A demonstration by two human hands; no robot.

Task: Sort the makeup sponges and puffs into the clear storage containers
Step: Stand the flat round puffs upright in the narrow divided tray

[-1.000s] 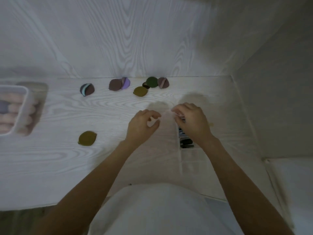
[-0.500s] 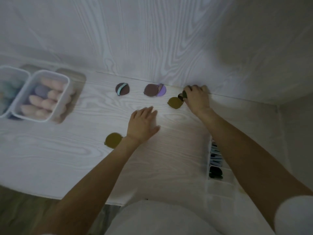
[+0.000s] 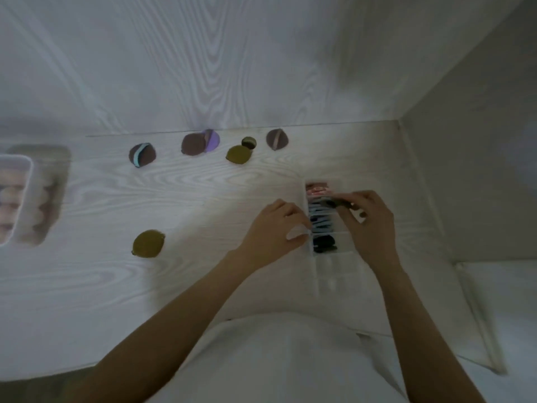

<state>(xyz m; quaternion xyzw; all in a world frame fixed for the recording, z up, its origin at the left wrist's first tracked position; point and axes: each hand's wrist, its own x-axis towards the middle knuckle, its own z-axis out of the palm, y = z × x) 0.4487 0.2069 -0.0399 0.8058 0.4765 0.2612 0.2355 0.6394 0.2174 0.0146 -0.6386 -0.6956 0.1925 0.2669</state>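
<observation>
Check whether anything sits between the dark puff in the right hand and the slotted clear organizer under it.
Nothing visible blocks it. The right hand pinches the dark puff directly over the clear organizer, above slots already holding puffs on edge. The left hand grips the organizer's left wall, beside the path, not in it.

single head-mounted wide-angle view, looking forward and steeply down over the person's own chest, white wood-grain table (image 3: 145, 286) close below, back wall (image 3: 232, 68) up top, both forearms reaching in from the bottom edge
</observation>
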